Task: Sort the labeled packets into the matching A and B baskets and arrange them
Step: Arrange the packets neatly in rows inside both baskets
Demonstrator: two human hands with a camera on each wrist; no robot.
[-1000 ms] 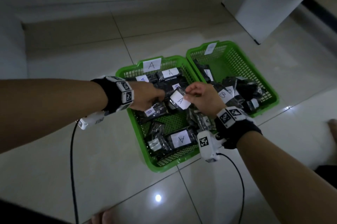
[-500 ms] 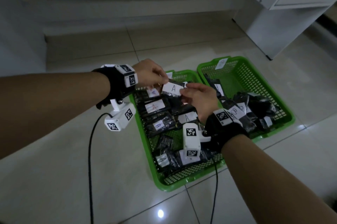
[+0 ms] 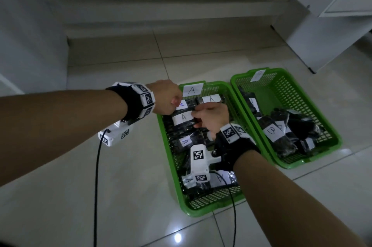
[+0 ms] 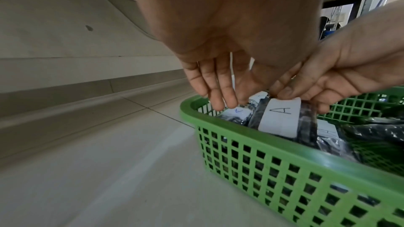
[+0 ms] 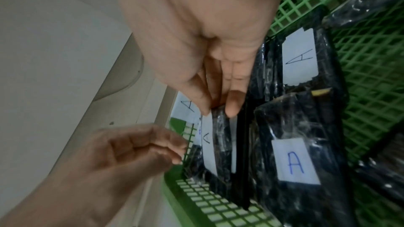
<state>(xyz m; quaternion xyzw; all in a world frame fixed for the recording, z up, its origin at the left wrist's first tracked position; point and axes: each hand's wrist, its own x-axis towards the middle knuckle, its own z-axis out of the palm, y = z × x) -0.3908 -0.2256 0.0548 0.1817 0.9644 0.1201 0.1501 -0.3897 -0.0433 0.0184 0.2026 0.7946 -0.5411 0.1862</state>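
Two green baskets stand side by side on the floor. The A basket [image 3: 165, 146] holds several black packets with white A labels [image 3: 185, 142]. The B basket [image 3: 338, 141] holds several B packets [image 3: 273, 132]. My right hand [image 3: 196, 119] [image 4: 290, 92] [image 5: 218, 109] pinches the top edge of one A packet [image 3: 182, 119] [image 4: 280, 118] [image 5: 210, 153]. That packet stands on edge in the basket's far-left corner. My left hand [image 3: 173, 103] [image 4: 218, 99] [image 5: 172, 151] hovers just left of it by the basket wall, its fingers loose and holding nothing.
A paper A tag [image 3: 192, 89] is fixed to the A basket's far rim. A white cabinet [image 3: 322, 35] stands at the back right. A low wall step [image 3: 161, 19] runs along the back. Wrist cables [image 3: 96, 186] trail over the tiled floor.
Both hands carried the A packet from mid-basket to the far-left corner and lowered it. The left hand has let go of it. The right hand still pinches it.
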